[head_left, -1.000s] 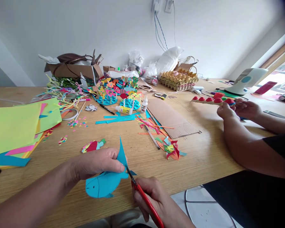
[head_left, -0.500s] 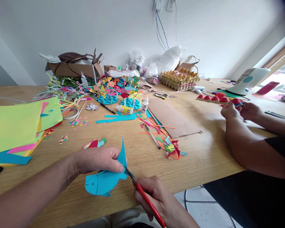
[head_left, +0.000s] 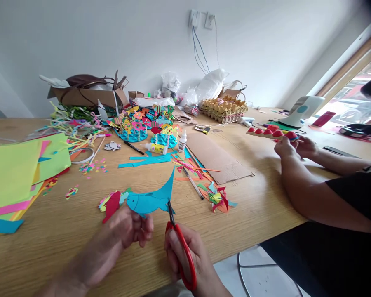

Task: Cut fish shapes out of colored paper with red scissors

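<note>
A blue paper fish (head_left: 150, 201) with drawn lines is above the wood table, its head to the left and a pointed uncut piece rising at its tail. My left hand (head_left: 131, 229) is just below the fish, palm turned up, with fingers loosely bent and no clear grip on it; whether a finger touches the paper I cannot tell. My right hand (head_left: 188, 251) grips red-handled scissors (head_left: 190, 264), whose blades meet the paper at the tail. Beside my left hand, a red paper fish (head_left: 112, 205) lies among other coloured cutouts.
Paper scraps (head_left: 219, 198), a pen (head_left: 193, 183) and cardboard (head_left: 219, 159) lie ahead. Glue bottles (head_left: 182, 141) stand near decorated fish crafts (head_left: 136, 126). Coloured sheets (head_left: 12, 169) are at left. At right, another person's hands (head_left: 292, 147) hold a red-painted egg-carton strip (head_left: 267, 132).
My left hand has let go of the fish's tail side and turned palm up beneath it. The fish has risen and levelled out; the scissors have tilted more upright. The view has shifted right.
</note>
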Available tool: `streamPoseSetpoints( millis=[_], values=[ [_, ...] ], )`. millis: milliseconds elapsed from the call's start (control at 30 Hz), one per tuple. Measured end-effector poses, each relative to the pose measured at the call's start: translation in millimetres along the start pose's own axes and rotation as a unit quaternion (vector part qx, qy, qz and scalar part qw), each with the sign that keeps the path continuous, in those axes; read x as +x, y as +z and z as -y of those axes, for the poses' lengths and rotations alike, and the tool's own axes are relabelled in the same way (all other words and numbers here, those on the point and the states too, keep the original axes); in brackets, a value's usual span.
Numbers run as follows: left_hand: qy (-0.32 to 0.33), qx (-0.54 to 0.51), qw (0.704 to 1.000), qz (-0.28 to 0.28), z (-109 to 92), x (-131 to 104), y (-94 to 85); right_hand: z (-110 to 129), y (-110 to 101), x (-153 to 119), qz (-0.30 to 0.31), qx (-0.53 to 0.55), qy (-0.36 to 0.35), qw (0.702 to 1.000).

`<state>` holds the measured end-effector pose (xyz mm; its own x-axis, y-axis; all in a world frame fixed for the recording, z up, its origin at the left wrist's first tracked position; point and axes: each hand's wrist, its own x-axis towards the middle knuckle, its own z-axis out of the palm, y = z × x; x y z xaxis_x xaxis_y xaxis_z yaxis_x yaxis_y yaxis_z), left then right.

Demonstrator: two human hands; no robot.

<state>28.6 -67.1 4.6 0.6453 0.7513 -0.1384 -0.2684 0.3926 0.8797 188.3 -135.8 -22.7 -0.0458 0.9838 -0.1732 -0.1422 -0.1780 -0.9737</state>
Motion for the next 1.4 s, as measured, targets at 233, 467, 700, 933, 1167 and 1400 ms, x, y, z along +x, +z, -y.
streamPoseSetpoints(
  millis=[233,467,700,933,1167,1400],
  values=[
    [0.109,0.036,0.975,-0.188,14.4,11.9,33.1,-6.3,16.5,0.4,0.041,0.003,-0.014,0.999],
    [0.134,0.057,0.953,-0.267,18.3,18.3,29.3,-6.0,18.6,0.6,0.065,-0.002,-0.004,0.998],
    [0.139,0.085,0.953,-0.254,20.8,16.6,31.3,-0.5,16.1,0.6,0.049,0.004,-0.01,0.999],
    [0.114,0.092,0.946,-0.29,24.6,18.3,37.2,-6.5,14.0,-0.1,0.037,0.001,-0.028,0.999],
    [0.14,0.093,0.947,-0.275,25.2,19.7,43.6,-1.2,15.2,-1.3,0.034,-0.015,-0.024,0.999],
    [0.133,0.083,0.956,-0.249,26.7,17.0,43.5,-6.3,14.2,-0.1,0.033,-0.009,-0.033,0.999]
  ],
)
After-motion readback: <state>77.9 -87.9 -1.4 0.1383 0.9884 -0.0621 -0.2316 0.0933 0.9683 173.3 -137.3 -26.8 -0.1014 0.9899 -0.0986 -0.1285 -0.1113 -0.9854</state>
